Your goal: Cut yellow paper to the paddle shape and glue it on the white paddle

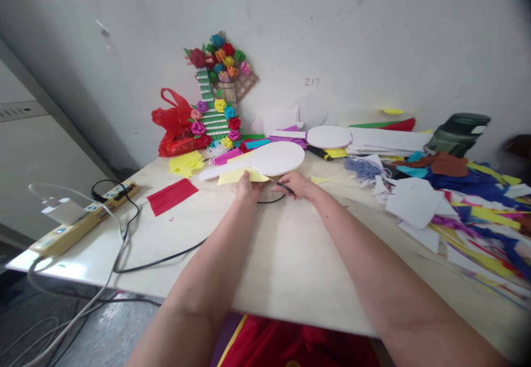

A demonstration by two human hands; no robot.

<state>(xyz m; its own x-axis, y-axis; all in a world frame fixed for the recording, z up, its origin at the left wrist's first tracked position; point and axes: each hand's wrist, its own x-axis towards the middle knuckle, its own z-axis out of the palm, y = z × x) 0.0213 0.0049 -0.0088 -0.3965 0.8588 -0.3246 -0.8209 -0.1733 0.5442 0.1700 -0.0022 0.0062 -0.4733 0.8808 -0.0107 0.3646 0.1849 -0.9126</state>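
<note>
My left hand (248, 189) pinches a small sheet of yellow paper (232, 176) near the middle of the table. Just to its right, my right hand (299, 184) is closed on a pair of scissors (286, 189) with dark handles. The scissors' blades point left and reach the paper's right edge. Right behind both hands lies a white paddle-shaped cutout (280, 158), its narrow handle toward the left. A black cable (271, 200) passes beneath my hands.
A red paper piece (172, 195) and a power strip (83, 220) lie to the left. Paper-flower crafts (218, 118) and a red plastic bag (176, 124) stand against the wall. Another white paddle shape (329, 136) lies behind. Coloured scraps (477, 190) are heaped at right.
</note>
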